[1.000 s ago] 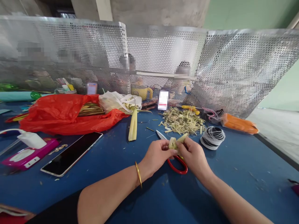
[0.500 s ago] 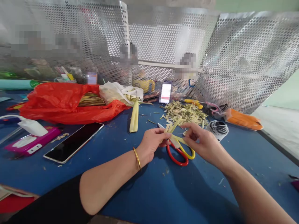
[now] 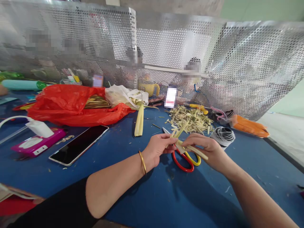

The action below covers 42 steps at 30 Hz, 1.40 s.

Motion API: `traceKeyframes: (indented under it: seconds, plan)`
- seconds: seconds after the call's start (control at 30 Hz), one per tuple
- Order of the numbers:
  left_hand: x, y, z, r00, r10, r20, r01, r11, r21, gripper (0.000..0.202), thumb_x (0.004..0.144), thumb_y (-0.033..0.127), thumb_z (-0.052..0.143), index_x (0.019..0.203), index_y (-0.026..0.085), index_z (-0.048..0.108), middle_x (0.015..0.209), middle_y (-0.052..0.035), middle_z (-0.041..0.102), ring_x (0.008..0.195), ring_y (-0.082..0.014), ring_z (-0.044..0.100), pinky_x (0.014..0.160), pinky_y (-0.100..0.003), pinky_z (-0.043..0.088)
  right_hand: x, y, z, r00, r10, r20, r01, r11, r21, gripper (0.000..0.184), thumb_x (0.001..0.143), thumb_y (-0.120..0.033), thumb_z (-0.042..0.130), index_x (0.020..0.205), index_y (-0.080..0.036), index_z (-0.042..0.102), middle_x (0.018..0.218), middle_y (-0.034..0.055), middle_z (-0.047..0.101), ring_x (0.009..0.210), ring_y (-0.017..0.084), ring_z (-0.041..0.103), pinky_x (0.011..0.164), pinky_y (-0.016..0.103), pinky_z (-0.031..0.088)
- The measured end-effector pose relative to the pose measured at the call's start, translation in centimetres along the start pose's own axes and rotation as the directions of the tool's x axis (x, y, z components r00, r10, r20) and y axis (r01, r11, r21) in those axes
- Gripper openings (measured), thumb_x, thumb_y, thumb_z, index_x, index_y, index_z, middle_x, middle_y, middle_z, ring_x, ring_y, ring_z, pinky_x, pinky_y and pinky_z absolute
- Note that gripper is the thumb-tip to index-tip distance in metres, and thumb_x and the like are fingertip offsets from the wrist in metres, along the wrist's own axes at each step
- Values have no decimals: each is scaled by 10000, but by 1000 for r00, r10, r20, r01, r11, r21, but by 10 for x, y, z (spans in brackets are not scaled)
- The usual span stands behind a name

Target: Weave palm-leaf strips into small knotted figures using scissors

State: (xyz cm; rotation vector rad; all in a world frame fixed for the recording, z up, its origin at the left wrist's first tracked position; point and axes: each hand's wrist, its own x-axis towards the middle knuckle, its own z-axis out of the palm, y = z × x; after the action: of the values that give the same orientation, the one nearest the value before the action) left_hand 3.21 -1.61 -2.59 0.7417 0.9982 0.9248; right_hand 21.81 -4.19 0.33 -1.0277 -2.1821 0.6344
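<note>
My left hand (image 3: 159, 147), gold bangle on its wrist, pinches a small bundle of pale yellow-green dried husk strips (image 3: 182, 129) where they cross. At its right, my right hand (image 3: 209, 148) has its fingers closed on one flat husk strip, whose end sticks out below the palm. Beneath both hands lie scissors (image 3: 186, 168) with one red and one yellow handle loop, their blades partly hidden by my left hand. A longer folded piece of husk (image 3: 139, 123) rests on the blue table farther back.
Behind my hands is a heap of husk clippings (image 3: 191, 119), beside a spool of white cord (image 3: 223, 136) and an orange packet (image 3: 249, 126). To the left are a red plastic bag (image 3: 59, 104), a black phone (image 3: 79, 144) and a magenta power strip (image 3: 38, 145). Perforated metal screens (image 3: 175, 44) stand behind.
My right hand's fingers have come down and closed on the husk strip, which now points lower right. My left hand keeps its pinch. The whole view has shifted slightly.
</note>
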Motion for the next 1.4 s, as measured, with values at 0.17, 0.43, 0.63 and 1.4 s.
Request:
traceKeyframes:
  seconds: [0.17,0.43,0.63,1.4]
  plan:
    - [-3,-2,2,993,111,39,-114,990,87,147,636,160,784,739,113,690,582,-8,637,499,-86,594,518,-189,474,2,-1,16,961,45,-274,-20,996,92,187,897,-304,521,884,-204,679,936,64,649,880,182,624,799,315,497]
    - [-5,-8,5,986,156,57,-164,974,157,190,634,225,801,764,122,710,632,-27,676,529,-93,607,538,-188,482,4,-13,34,827,469,-309,-369,868,332,331,849,-474,518,679,-190,526,549,-25,532,473,110,495,489,229,415]
    - [-4,-7,6,984,176,22,-177,969,172,108,666,134,765,757,124,707,567,-3,654,488,-76,584,516,-171,476,1,-1,33,864,438,-250,-434,898,72,356,847,-399,487,556,-194,479,551,-20,470,541,117,436,512,233,351]
    - [1,-18,0,920,362,152,-390,805,448,148,705,226,666,823,182,742,705,-35,718,602,-161,635,562,-224,460,-5,-8,35,919,292,-265,-367,878,-306,320,873,-379,477,600,-214,505,629,12,588,571,140,526,515,242,353]
